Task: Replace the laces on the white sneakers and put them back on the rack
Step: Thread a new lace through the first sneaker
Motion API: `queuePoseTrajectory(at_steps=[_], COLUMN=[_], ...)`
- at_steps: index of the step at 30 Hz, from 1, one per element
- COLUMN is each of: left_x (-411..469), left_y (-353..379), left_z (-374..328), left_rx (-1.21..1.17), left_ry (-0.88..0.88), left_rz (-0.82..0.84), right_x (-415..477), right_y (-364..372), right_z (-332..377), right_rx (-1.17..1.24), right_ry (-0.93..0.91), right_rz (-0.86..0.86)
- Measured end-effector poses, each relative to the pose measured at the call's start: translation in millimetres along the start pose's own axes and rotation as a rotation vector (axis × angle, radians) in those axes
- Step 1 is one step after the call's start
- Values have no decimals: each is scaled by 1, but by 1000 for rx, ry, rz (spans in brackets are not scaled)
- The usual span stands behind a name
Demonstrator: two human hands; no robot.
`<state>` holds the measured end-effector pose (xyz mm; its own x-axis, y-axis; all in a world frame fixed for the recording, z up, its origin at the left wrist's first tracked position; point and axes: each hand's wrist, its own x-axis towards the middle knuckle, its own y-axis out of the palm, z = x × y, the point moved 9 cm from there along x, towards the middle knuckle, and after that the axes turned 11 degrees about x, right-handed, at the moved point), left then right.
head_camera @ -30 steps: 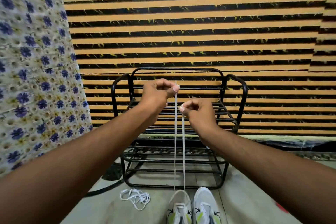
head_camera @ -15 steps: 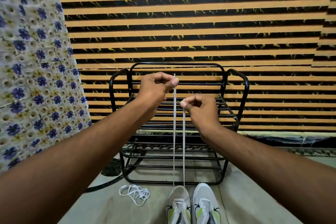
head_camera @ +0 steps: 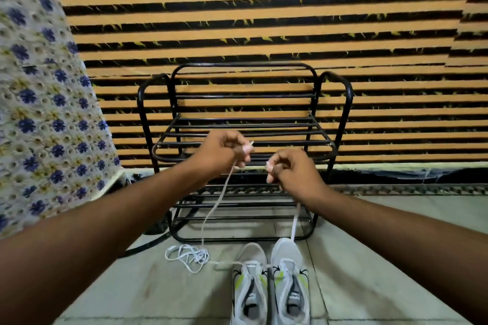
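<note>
Holds the lace [head_camera: 218, 202] by both ends at mid-frame, in front of the rack [head_camera: 245, 64]. Pinches one end in the left hand [head_camera: 220, 152], fingers [head_camera: 244, 152] curled round it and the tip poking out above; pinches the other end in the right hand [head_camera: 294, 170], fingers [head_camera: 272, 169] curled likewise. Hangs slack from each hand down to the sneakers [head_camera: 249, 287] at lower centre on the floor [head_camera: 369, 258], apparently crossing the front eyelets of the one on the left in frame. Looks light, soft and limp: answers to pulling only, never pushing. Probably slips easily through eyelets and grip. Best taken close to the stiff tips, for steering into a hole. Worth steadying the sneakers against a hard tug; light, by the look. Just left of them, a loose lace [head_camera: 186, 257] in a tangle, near the slack strand; touching or not, cannot tell.
</note>
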<state>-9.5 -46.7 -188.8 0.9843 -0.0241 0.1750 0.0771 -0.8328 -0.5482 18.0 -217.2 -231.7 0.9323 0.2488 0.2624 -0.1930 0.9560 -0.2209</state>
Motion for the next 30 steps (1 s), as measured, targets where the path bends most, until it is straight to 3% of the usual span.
queuePoseTrajectory(at_steps=[8, 12, 18, 20, 23, 30], left_x=[-15, -23, -31, -36, -40, -52], left_y=[99, 132, 173, 179, 189, 205], left_z=[139, 191, 288, 301, 311, 301], left_rx=[66, 296, 618, 731, 712, 984], left_ry=[-140, -129, -167, -191, -201, -24], left_rz=[78, 141, 300, 327, 363, 329], right_x=[-27, -34, -37, -40, -48, -49], right_y=[29, 50, 83, 88, 96, 102], right_z=[-123, -171, -262, -279, -304, -312], right_rx=[-147, -199, -553, -669, -713, -726], right_ry=[100, 68, 215, 234, 324, 329], right_rz=[85, 171, 297, 314, 354, 379])
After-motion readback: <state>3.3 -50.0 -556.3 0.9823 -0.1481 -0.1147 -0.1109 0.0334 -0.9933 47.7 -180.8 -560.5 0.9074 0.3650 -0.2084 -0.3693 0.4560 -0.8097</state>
